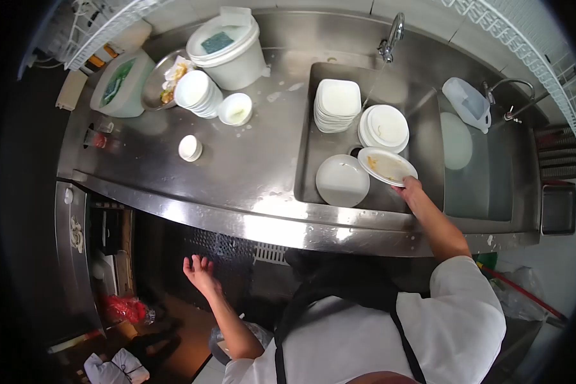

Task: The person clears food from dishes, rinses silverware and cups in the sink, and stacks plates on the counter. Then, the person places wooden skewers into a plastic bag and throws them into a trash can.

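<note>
My right hand [408, 187] grips the near rim of an oval white plate [385, 168] smeared with yellowish food. That plate is tilted over the left sink basin [306, 141]. Below it to the left lies a round white plate [343, 182]. Behind it stand a stack of white round dishes [390, 125] and a stack of square white dishes [339, 100]. Away from the counter, my left hand [201, 274] hangs in the air in front of its edge, fingers loosely curled and apart, holding nothing.
Water runs from the faucet [390, 40]. The right basin [486, 192] holds water, a submerged plate [456, 142] and a plastic jug [468, 102]. On the left counter stand stacked bowls [198, 93], small cups [189, 148], a metal bowl of scraps [152, 84] and a white bucket [237, 64].
</note>
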A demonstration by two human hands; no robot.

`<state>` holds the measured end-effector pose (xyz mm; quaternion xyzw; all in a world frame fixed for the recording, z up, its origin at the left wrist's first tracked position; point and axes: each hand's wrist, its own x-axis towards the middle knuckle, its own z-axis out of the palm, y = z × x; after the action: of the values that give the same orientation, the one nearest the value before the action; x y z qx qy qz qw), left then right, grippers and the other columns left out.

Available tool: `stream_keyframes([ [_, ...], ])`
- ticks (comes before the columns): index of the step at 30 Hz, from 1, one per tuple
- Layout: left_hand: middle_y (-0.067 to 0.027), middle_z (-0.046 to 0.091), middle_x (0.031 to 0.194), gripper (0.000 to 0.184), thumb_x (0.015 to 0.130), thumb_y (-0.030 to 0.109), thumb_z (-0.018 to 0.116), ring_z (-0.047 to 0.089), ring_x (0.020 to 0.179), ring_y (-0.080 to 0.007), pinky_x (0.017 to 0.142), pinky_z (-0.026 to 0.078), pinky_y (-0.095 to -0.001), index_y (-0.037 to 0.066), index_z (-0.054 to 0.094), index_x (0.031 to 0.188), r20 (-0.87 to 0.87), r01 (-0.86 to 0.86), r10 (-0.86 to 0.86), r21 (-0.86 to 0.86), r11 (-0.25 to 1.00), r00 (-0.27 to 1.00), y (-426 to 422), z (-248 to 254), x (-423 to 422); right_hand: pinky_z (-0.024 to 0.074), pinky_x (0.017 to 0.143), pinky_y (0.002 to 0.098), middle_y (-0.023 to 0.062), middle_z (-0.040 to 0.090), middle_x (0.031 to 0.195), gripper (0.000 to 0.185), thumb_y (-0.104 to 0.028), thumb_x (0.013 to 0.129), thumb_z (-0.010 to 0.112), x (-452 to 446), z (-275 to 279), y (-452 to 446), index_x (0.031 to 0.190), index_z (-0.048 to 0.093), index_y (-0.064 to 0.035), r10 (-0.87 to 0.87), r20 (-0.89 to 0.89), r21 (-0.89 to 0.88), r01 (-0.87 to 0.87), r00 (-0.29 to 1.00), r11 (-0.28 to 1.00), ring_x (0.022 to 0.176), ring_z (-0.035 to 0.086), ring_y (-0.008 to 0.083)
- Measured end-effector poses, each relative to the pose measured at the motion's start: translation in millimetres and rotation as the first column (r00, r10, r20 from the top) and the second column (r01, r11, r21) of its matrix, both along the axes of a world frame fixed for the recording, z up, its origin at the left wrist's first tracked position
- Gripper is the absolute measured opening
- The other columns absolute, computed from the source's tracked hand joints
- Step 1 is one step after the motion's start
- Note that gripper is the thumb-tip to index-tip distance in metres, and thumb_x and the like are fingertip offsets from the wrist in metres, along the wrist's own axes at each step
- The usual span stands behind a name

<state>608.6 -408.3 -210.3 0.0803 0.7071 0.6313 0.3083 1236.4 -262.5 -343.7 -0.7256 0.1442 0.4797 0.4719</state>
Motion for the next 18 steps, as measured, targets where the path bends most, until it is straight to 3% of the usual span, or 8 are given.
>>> stream_keyframes([
  [8,-0.0041,0.057,0.101,0.055,0.090,0.026,0.068,0.058,0.083,-0.0175,0.072,0.051,-0.0365,0.014,0.036,0.133,0.006,-0.074,0.077,-0.200,0.977,0.997,-49.1,-47.8,50.8,0.0597,0.071,0.0533,0.0219,0.055,0.123,0.037,-0.005,0.096,0.041,31.2,-37.1,13.5,0.133,0.042,-0.0023,-0.009,-0.026,-0.016,0.009,1.000,1.000,0.099,0.063,0.0411],
  [12,-0.0057,0.055,0.107,0.055,0.089,0.026,0.069,0.058,0.085,-0.0182,0.072,0.051,-0.0378,0.014,0.036,0.132,0.086,-0.080,0.111,-0.309,0.948,0.990,-64.5,-55.4,75.5,0.0607,0.069,0.0529,0.0247,0.054,0.121,0.039,-0.001,0.094,0.039,30.5,-13.8,27.1,0.132,0.041,0.0013,-0.035,0.013,-0.026,0.036,0.999,0.999,0.098,0.063,0.0426],
  [14,-0.0052,0.056,0.105,0.054,0.090,0.025,0.068,0.058,0.086,-0.0188,0.073,0.051,-0.0379,0.014,0.037,0.132,0.133,-0.060,0.107,-0.315,0.947,0.985,-65.1,-61.1,80.0,0.0612,0.067,0.0529,0.0261,0.054,0.120,0.040,0.001,0.092,0.037,24.3,5.2,40.4,0.132,0.041,0.0037,-0.041,-0.022,-0.006,0.041,0.999,0.999,0.096,0.063,0.0434],
  [17,-0.0047,0.055,0.105,0.052,0.091,0.025,0.067,0.058,0.087,-0.0189,0.074,0.051,-0.0377,0.013,0.038,0.132,0.189,-0.025,0.083,-0.293,0.956,0.979,-62.7,-68.7,82.1,0.0615,0.067,0.0531,0.0252,0.056,0.120,0.041,0.000,0.091,0.041,25.8,-10.3,47.9,0.133,0.041,0.0049,-0.004,0.004,0.072,0.003,1.000,0.997,0.096,0.064,0.0418],
  [18,-0.0045,0.055,0.106,0.051,0.091,0.025,0.066,0.058,0.087,-0.0188,0.074,0.051,-0.0376,0.013,0.038,0.132,0.188,-0.005,0.061,-0.286,0.958,0.980,-59.5,-67.9,82.2,0.0608,0.069,0.0527,0.0233,0.057,0.120,0.042,-0.001,0.091,0.042,13.1,-6.4,50.2,0.132,0.042,0.0036,-0.117,0.030,0.059,0.115,0.993,0.992,0.097,0.064,0.0419],
])
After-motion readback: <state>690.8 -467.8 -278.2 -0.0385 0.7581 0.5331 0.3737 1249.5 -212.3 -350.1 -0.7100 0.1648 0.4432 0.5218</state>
